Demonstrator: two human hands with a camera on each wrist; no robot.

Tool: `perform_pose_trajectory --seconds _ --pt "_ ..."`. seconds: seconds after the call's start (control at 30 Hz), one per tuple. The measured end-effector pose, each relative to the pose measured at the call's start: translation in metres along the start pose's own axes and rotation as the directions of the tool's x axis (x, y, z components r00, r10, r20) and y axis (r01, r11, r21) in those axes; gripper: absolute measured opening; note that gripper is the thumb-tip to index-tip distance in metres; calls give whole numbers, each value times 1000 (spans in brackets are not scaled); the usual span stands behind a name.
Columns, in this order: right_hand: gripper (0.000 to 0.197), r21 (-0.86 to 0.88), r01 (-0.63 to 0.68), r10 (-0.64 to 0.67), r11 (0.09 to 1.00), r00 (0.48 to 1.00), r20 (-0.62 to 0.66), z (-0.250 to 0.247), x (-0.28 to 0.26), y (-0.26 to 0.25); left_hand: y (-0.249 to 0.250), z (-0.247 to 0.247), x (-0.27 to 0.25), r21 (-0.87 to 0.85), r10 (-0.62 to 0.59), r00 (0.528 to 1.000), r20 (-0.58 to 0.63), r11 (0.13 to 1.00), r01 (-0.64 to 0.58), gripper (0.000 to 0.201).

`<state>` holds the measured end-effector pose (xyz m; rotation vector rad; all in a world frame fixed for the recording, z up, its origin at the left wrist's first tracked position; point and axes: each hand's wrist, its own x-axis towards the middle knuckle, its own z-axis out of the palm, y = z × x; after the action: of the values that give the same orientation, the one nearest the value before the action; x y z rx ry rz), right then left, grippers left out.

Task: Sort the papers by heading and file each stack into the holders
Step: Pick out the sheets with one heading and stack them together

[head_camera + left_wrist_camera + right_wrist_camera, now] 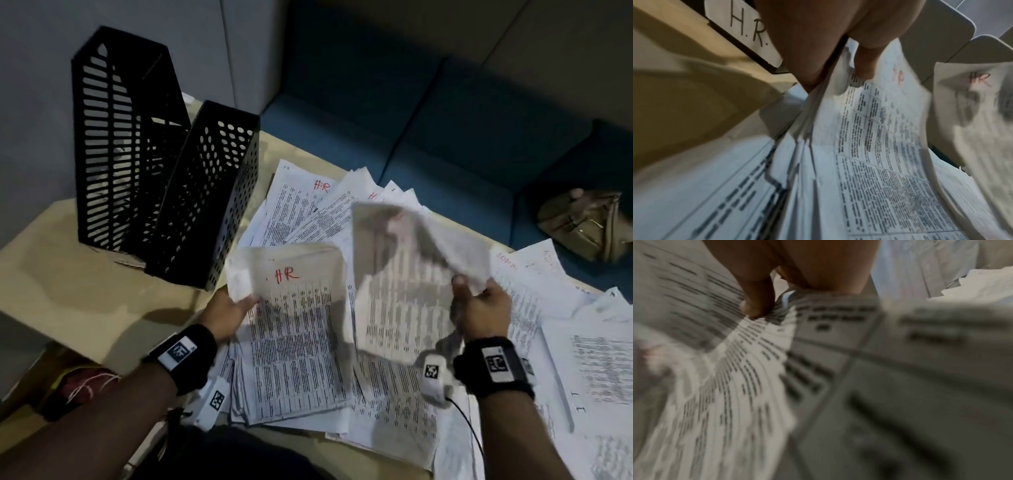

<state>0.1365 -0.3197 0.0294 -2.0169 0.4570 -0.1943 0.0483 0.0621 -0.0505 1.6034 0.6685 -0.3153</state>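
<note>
Two black perforated file holders (164,178) stand at the table's far left; the nearer one carries a white "H.R." label (748,30). My left hand (229,313) grips the left edge of a stack of printed sheets (294,329) headed "HR" in red, thumb on top (863,65). My right hand (479,305) pinches a single blurred sheet (411,274) lifted above the table, its thumb (758,301) pressing the paper; the left wrist view shows a red "HR" on this sheet (980,79). More HR sheets (318,202) lie fanned behind.
Loose sheets with red "ADM" headings (534,274) spread over the table's right side. A blue sofa (428,130) runs behind the table, with a tan bag (589,226) on it. Bare beige tabletop (85,284) shows in front of the holders.
</note>
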Motion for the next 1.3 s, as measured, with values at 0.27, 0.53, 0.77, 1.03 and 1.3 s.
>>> perform_pose_trajectory --seconds 0.27,0.53,0.77,1.03,1.3 --pt "14 129 89 -95 988 995 40 12 1 -45 13 12 7 93 8 994 -111 996 2 46" --pt "15 -185 -135 207 973 864 460 112 -76 22 23 23 7 -118 78 990 -120 989 -92 65" --pt "67 -123 -135 176 983 880 441 135 -73 9 23 19 7 -107 134 985 -110 983 -146 41" --pt "55 -127 219 -86 967 755 650 145 -44 -27 35 4 -11 72 206 973 107 974 -214 58" --pt "66 -217 354 -93 910 683 725 162 -55 -23 42 0 -1 143 367 902 226 904 -403 80"
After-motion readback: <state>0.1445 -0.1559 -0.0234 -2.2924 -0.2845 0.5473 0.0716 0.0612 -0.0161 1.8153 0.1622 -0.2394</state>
